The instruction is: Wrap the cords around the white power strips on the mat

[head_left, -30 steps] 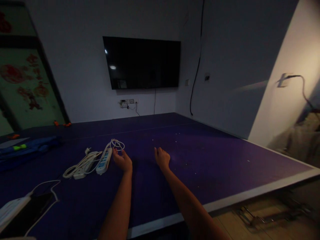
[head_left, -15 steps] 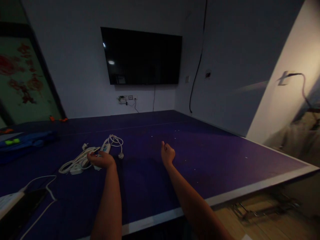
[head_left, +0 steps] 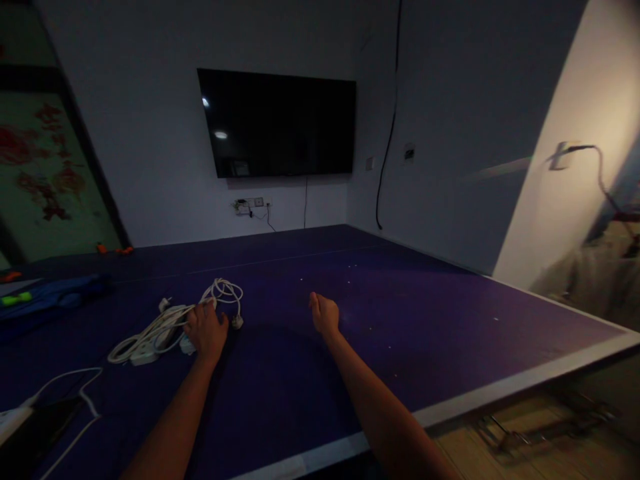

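Note:
My left hand [head_left: 207, 333] rests palm down over a white power strip [head_left: 188, 345], hiding its middle. The thumb stands apart on the right and the fingers spread over the strip; no firm grip shows. Beside it lies another white power strip [head_left: 145, 352] with a looped white cord [head_left: 123, 350]. A white plug [head_left: 237, 323] sits just right of the thumb, and a second plug [head_left: 164, 305] lies behind the cords. My right hand [head_left: 325, 315] is closed in a loose fist above the purple tabletop [head_left: 280, 387], with nothing visible in it.
At the left are a dark flat device [head_left: 43, 427] with a white cable [head_left: 75, 443] and a blue cloth [head_left: 65, 293] bearing a green item [head_left: 16, 299]. Small white specks dot the tabletop. A television [head_left: 285, 127] hangs on the far wall.
My left hand has turned from palm up to palm down and come onto the power strip. The right hand stays a fist, shifted slightly left and down in view.

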Demonstrator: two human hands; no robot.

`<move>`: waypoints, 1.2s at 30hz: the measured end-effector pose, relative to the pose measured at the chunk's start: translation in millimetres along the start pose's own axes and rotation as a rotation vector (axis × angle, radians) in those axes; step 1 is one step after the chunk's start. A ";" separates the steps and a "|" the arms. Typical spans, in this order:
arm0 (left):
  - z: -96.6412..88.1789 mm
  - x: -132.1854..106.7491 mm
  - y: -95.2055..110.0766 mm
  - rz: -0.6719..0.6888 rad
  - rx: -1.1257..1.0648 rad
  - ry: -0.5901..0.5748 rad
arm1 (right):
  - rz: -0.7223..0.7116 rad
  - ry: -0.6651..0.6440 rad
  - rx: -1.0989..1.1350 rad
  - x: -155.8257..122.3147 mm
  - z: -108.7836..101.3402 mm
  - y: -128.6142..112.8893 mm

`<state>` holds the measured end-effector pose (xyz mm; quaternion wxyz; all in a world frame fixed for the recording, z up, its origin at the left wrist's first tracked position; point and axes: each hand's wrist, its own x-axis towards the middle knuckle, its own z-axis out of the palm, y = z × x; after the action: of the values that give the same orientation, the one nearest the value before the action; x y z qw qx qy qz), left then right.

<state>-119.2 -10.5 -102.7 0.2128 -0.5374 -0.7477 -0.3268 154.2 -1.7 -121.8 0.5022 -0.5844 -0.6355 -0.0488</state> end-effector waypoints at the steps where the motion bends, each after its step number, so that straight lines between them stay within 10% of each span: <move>1: -1.1 -1.0 -1.9 0.005 0.054 -0.059 | -0.008 -0.007 -0.032 0.4 -0.4 -1.1; 5: -3.6 -3.3 -8.3 -0.046 0.201 -0.220 | -0.010 -0.030 -0.128 1.3 -3.2 -5.1; 24: 1.6 4.2 -28.1 -0.225 0.135 -0.313 | -0.057 -0.075 -0.182 1.0 -9.7 -12.7; 36: -11.9 -3.1 6.6 0.083 -0.005 -0.036 | 0.009 -0.114 -0.166 3.0 -7.3 -10.7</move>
<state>-112.4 -19.7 -94.8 0.2113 -0.5743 -0.7278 -0.3096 150.5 -7.7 -110.5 0.4154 -0.6286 -0.6542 -0.0659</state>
